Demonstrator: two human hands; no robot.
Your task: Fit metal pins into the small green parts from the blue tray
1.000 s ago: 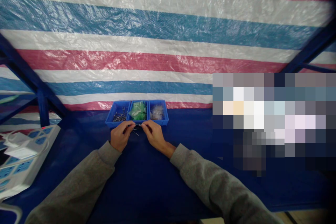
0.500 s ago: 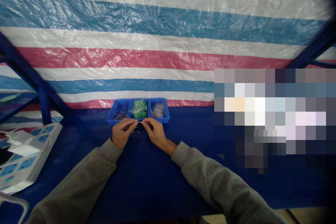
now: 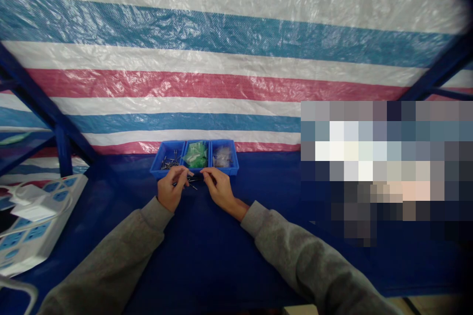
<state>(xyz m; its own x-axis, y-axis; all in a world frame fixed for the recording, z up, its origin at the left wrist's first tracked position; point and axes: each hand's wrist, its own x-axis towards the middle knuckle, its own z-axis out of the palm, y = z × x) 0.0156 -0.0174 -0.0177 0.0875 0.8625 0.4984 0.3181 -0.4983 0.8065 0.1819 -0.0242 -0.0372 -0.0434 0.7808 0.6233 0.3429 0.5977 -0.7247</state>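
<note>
My left hand [image 3: 172, 188] is closed in a pinch in front of the blue divided bin [image 3: 157, 174]. A tiny pale tip shows at its fingers, too small to name. Just to the right, my right hand [image 3: 219, 186] is also pinched; whatever its fingertips hold, if anything, cannot be made out. A narrow gap separates the two hands. Beneath them, thin metal pins [image 3: 193, 187] lie on the blue tabletop. The bin's left compartment holds several metal pins [image 3: 170, 163], the middle one green plastic bags [image 3: 196, 154], and the right one clear, small pieces [image 3: 222, 156].
At the left lies a white power strip [image 3: 40, 236] with a white plug adapter [image 3: 35, 205] and cable. A striped plastic sheet [image 3: 192, 78] hangs behind the blue table [image 3: 207, 266]. Blue frame posts stand at both sides. A pixelated patch hides the right side.
Earlier my fingertips met at a small, thin metallic piece held between both hands. Now the hands have drawn slightly apart, and no piece spans the gap. The bin and power strip stay put.
</note>
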